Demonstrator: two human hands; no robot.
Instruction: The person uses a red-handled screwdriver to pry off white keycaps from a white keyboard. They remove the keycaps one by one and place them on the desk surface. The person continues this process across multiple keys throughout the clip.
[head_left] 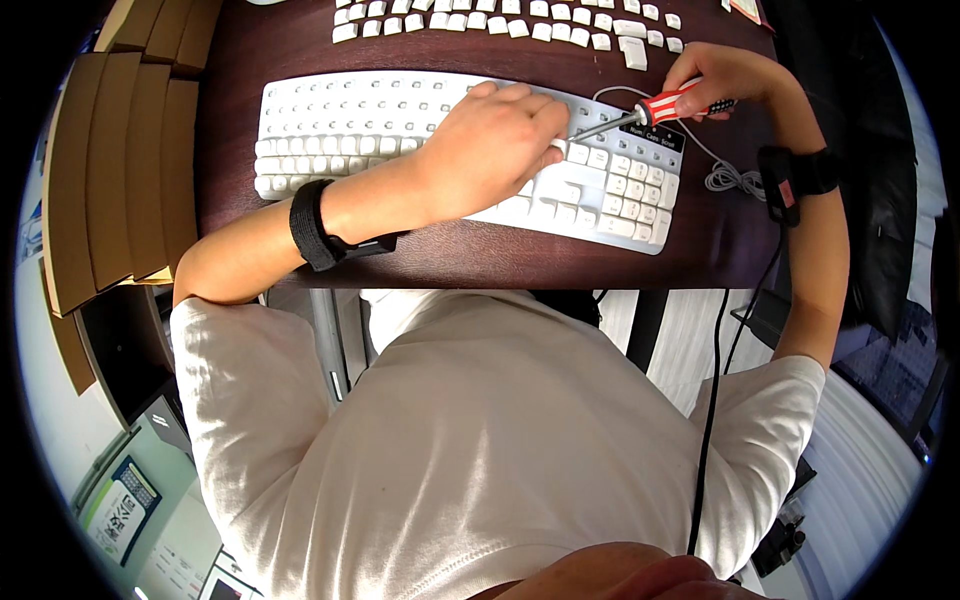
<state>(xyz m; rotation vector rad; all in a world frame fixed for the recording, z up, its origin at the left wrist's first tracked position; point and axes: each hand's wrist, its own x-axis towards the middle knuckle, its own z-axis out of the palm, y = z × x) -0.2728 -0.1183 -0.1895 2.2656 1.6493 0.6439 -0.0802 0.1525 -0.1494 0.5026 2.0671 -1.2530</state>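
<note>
A white keyboard [345, 108] lies across the table, its upper rows stripped to bare switches and its lower rows still capped. My left hand [492, 145] rests over its middle with fingers bent. Between the thumb and fingertips of that hand shows a white keycap [559, 147]; whether it is loose from the board cannot be made out. In my closed right hand [712, 80] is a screwdriver [662, 106] with a red, white and black handle. Its metal shaft slants down to the left over the keyboard, the tip touching or very near that keycap.
Rows of loose white keycaps [518, 29] lie at the table's far side. A coiled grey cable [735, 180] sits right of the keyboard. Cardboard boxes [120, 170] stand along the left edge. A black cable [712, 400] hangs from my right wrist strap.
</note>
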